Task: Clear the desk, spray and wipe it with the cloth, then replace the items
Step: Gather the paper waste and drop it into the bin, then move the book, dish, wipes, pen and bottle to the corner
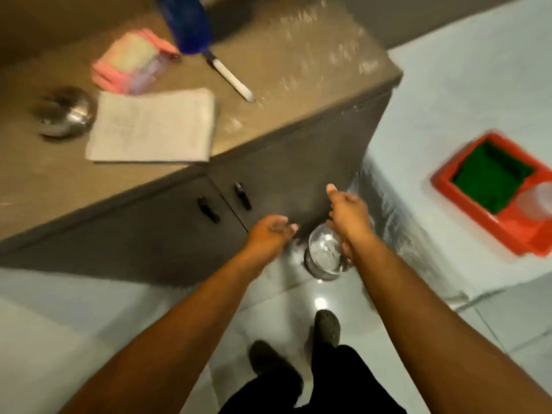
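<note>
**Brown desk, items on top**

Brown desk carries a folded cloth, blue bottle, pen, steel bowl and pink pack. Below its edge, the right hand grips a glass; the left hand is loosely curled, empty. A red tray sits on the white surface nearby.

Dim warm light, heavy motion blur, glare on floor.
</note>
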The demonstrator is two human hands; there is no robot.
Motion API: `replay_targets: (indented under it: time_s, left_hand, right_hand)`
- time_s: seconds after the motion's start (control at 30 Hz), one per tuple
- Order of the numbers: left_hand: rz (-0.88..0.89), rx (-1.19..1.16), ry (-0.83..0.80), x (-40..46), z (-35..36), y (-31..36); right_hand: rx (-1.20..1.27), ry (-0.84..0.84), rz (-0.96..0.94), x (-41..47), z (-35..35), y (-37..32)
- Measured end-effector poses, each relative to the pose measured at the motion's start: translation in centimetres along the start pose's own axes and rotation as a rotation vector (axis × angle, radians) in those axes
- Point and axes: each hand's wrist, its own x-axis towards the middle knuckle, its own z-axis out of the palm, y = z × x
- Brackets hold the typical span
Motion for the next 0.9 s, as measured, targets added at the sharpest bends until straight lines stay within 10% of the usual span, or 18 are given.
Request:
replay_targets:
  time_s: [0.47, 0.9]
  left_hand:
    - [0.231, -0.287, 0.42, -9.0, -17.1, 8.3]
    - [0.049, -0.506, 0.571, -6.1, -17.4, 9.4]
  right_hand:
    - [-0.749, -0.24, -0.846, -10.0, 16.7, -17.7]
    - [-1.231, -0.308, -0.8, -3.7, 20.0, -17.9]
